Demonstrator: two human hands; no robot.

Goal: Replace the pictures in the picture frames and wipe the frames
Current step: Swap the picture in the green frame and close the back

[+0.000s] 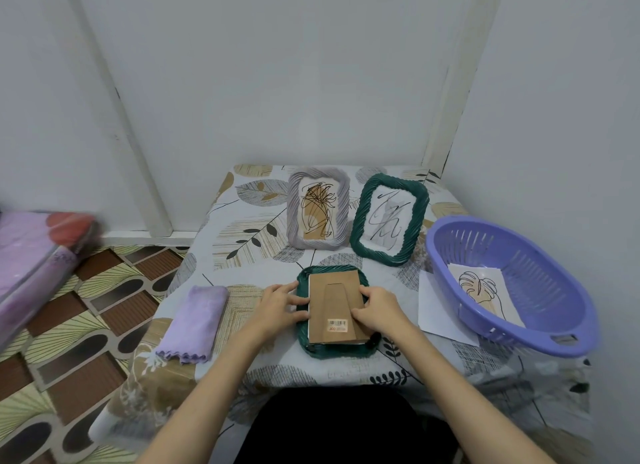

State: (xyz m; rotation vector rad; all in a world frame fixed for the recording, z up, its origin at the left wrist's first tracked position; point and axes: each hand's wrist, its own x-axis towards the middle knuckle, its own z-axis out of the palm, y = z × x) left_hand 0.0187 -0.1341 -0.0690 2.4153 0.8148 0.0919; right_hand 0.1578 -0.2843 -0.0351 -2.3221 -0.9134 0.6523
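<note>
- Walls of pale grey closed in a corner behind a small table (242, 255) draped in a leaf-patterned cloth of grey, tan and black.
- Floor to the left showed brown-and-cream patterned tiles.
- A dark green ribbed picture frame (304, 346) lay face down at the near middle, its brown cardboard backing (334, 297) uppermost.
- The left hand (280, 306) touched the backing's left edge with lightly bent fingers, clasping nothing; the right hand (375, 311) pressed on its right side, fingers curled over the board.
- A grey ribbed frame (292, 214) and another green frame (419, 214) stood upright behind.
- A folded lilac cloth (194, 321) lay left; a purple plastic basket (568, 311) holding a leaf print (481, 292) sat right, on a white sheet (436, 311).
</note>
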